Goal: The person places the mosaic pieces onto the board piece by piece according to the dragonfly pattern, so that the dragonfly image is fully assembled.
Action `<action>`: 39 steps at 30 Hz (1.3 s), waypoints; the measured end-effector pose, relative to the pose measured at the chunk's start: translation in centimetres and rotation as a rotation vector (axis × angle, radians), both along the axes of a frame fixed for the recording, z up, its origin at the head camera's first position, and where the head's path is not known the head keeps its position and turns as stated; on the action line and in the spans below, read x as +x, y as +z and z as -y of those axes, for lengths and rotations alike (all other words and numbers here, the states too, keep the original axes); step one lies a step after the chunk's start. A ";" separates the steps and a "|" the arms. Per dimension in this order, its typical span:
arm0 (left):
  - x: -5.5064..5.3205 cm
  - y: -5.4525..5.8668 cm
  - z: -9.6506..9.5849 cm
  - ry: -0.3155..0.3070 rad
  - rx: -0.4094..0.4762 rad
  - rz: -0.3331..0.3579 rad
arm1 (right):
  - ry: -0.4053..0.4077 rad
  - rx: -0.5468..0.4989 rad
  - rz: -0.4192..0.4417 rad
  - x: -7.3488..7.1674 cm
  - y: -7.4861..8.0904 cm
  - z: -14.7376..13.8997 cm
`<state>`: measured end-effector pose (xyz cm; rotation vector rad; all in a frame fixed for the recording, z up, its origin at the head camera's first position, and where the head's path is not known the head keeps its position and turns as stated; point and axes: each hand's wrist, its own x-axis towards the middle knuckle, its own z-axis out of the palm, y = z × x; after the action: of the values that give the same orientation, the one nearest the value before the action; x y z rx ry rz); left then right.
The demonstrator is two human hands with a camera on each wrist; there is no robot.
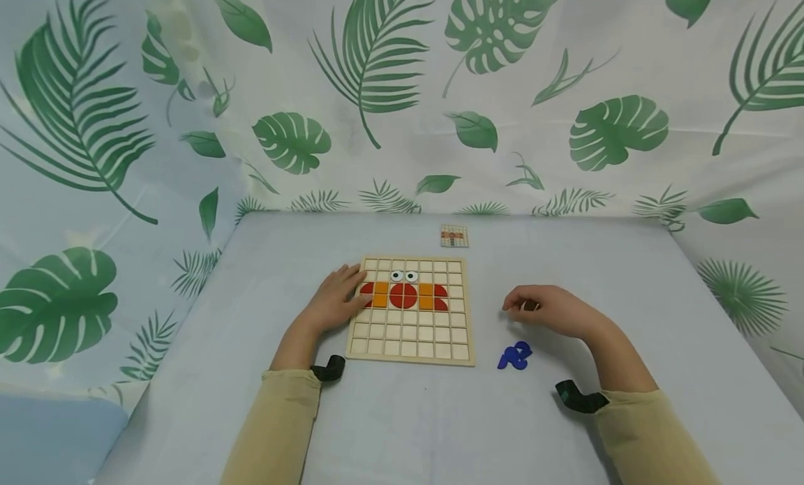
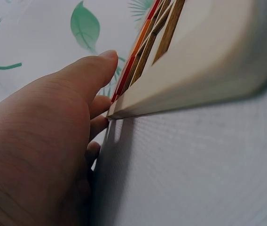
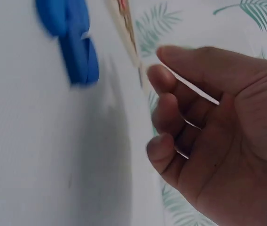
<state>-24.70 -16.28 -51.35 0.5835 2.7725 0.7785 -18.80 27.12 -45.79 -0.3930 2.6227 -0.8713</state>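
Observation:
A square wooden grid board (image 1: 408, 335) lies on the table with red, orange and round eye pieces set in its upper rows. My left hand (image 1: 336, 300) rests at the board's left edge, fingers extended and thumb over the red piece there. In the left wrist view the left hand (image 2: 44, 127) touches the board's rim (image 2: 194, 87). To the right of the board, my right hand (image 1: 555, 310) hovers with fingers loosely bent. Nothing shows between its fingertips in the right wrist view. Several blue curved pieces (image 1: 516, 356) lie in a small pile below that hand.
A small pattern card (image 1: 454, 236) lies behind the board, printed with a grid and a coloured figure. The white table (image 1: 402, 422) is backed by a leaf-print cloth (image 1: 402, 87). A black wrist mount (image 1: 581, 398) sits by the right sleeve.

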 end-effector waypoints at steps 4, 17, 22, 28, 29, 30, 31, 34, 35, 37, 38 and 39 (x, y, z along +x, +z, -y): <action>0.0 -0.1 0.0 -0.003 -0.002 0.002 | 0.065 0.013 0.071 1.0 -0.3 -1.5; -0.1 -0.7 0.0 0.000 0.000 -0.008 | 0.285 0.002 0.043 2.0 -1.5 -2.9; -0.1 -0.7 0.1 -0.002 0.003 -0.004 | 0.272 0.014 -0.008 1.9 -2.0 -2.7; 0.0 -0.4 0.1 -0.003 -0.007 0.001 | 0.124 0.072 -0.063 1.3 -2.7 -2.4; 0.0 -0.4 0.1 -0.003 -0.006 0.000 | 0.101 0.082 -0.070 1.2 -2.8 -2.4; 0.0 -0.4 0.1 -0.002 -0.006 0.001 | 0.086 0.089 -0.074 1.2 -2.9 -2.3; 0.0 -0.4 0.2 -0.004 -0.005 -0.002 | 0.077 0.091 -0.076 1.1 -3.0 -2.4; -0.1 -0.4 0.2 -0.004 -0.001 -0.007 | 0.099 0.069 -0.071 1.1 -2.9 -2.6; -0.1 -0.4 0.2 -0.004 -0.001 -0.009 | 0.108 0.062 -0.065 1.1 -2.8 -2.7; -0.1 -0.4 0.2 -0.003 -0.004 -0.010 | 0.128 0.035 -0.060 1.2 -2.7 -2.9; -0.2 -0.4 0.2 -0.001 -0.004 -0.007 | 0.133 0.027 -0.061 1.3 -2.7 -3.0; -0.2 -0.3 0.2 0.000 -0.005 -0.006 | 0.132 0.025 -0.066 1.3 -2.7 -3.0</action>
<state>-24.87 -16.49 -51.70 0.5856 2.7791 0.7712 -17.53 30.10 -48.52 -0.5906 2.6293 -0.7947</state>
